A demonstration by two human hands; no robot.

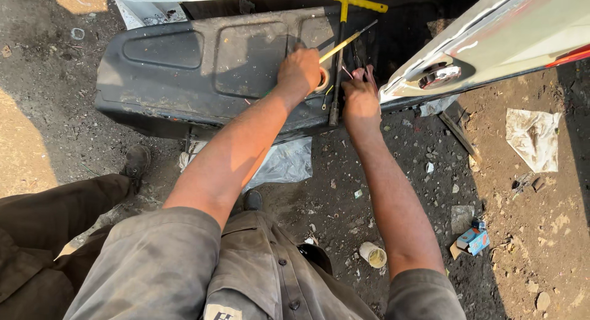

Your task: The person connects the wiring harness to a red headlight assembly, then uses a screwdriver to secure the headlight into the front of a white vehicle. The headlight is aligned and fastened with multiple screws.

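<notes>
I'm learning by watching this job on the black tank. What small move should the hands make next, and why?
Probably steady the yellow-handled tool with the left hand and keep its tip seated at the round opening. The right hand already grips the thin dark rods beside it on the black tank, so alignment seems to come first.
</notes>
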